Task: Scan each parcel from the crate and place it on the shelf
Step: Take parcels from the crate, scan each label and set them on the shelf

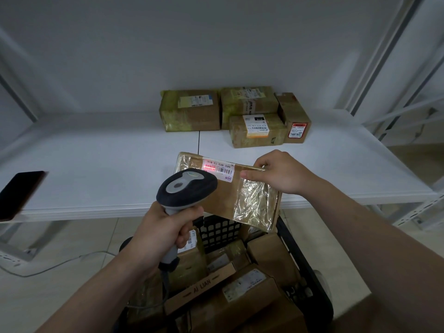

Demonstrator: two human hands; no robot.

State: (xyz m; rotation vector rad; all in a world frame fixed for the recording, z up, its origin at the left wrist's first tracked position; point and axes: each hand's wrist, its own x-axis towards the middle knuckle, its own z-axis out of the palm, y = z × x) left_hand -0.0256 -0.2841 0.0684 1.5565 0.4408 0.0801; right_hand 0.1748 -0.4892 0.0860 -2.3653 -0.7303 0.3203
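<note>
Seen from the head camera, a person's left hand (165, 233), at 7 o'clock of centre, is closed around the grip of a grey-and-black handheld barcode scanner (186, 191), its red light falling on the white barcode label (217, 169) of a flat brown cardboard parcel wrapped in clear tape (230, 191). The right hand (280, 173), at 4 o'clock, pinches the parcel's far right edge, holding it tilted above the black plastic crate (300, 255), which holds more brown boxes. Four taped cardboard parcels (234, 114) stand clustered at 12 o'clock on the white metal shelf (96, 164). A dark phone (20, 194) lies at the shelf's 9 o'clock edge.
</note>
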